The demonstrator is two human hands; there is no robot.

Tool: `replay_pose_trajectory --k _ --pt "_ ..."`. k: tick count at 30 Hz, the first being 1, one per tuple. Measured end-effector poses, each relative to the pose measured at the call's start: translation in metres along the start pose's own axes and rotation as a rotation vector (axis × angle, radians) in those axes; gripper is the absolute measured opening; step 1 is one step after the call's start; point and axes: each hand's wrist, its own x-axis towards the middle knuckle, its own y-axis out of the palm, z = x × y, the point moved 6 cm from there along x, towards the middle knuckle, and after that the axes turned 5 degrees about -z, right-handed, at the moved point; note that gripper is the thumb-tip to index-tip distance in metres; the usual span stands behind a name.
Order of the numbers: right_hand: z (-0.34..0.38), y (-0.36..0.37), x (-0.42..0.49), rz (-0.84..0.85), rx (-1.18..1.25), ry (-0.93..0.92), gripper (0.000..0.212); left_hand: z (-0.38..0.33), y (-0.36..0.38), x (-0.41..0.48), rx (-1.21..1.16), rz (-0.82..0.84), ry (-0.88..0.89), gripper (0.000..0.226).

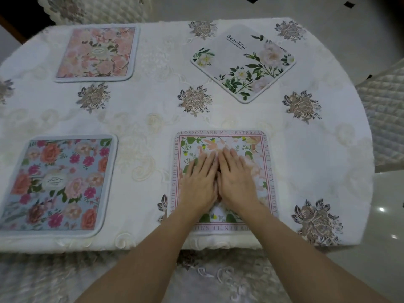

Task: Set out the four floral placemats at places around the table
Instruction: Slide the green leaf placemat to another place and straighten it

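Observation:
Four floral placemats lie flat on the table [328, 162]. A pink-flowered mat [98, 52] sits at the far left. A white mat with green leaves and the word "Beautiful" [242, 62] lies turned like a diamond at the far right. A blue mat with bright roses [56, 184] is at the near left. A mat with a pink lettered border [260, 149] lies at the near edge in front of me. My left hand [199, 184] and my right hand [236, 180] rest flat on it, side by side, fingers spread and pointing away.
A white embroidered cloth with brown flower motifs covers the table and hangs over the near edge. Quilted chair cushions stand at the right [384, 114] and at the far side [105, 7]. Glossy tiled floor [382, 248] shows on the right.

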Motion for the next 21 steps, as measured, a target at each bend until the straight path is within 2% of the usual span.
replay_pose_trajectory --k 6,13,21 --pt "-0.052 -0.004 -0.021 0.028 -0.085 -0.004 0.069 0.040 0.002 -0.027 0.004 -0.030 -0.110 0.068" --pt "-0.075 -0.013 -0.022 0.036 -0.020 0.059 0.063 0.040 -0.002 -0.027 -0.050 -0.005 -0.133 0.071" --pt "-0.069 -0.048 -0.012 0.161 0.095 0.085 0.055 0.031 -0.034 -0.016 -0.027 0.177 -0.154 0.076"
